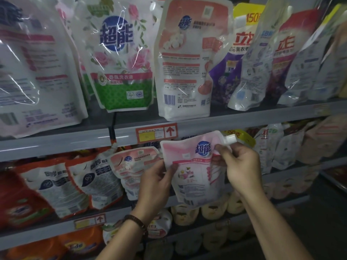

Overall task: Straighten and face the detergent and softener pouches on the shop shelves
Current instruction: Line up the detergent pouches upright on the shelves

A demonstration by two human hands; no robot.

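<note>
One wide-angle camera, worn on the person's head, faces the shop shelves (244, 120) from close range, looking forward and slightly downward. Pouches fill the picture edge to edge. The shelf rails run slanted, lower at left. The left hand (155, 184) and right hand (242, 166), holding a pink pouch (193, 177), reach in from the bottom edge.

Laundry aisle in a shop, pretty obvious one.
Grey metal shelf boards (244, 117) run in tiers, each crammed with rows of glossy plastic refill pouches, such as a white-and-green rose-print pouch (120, 59) and a white-and-salmon pouch (184, 72) turned back-out so its barcode shows. A red-framed price label with a yellow patch and an up arrow (156, 132) sits on the shelf edge, with a second price label (90, 220) one tier down. Orange detergent packs (78, 246) are at bottom left.
</note>
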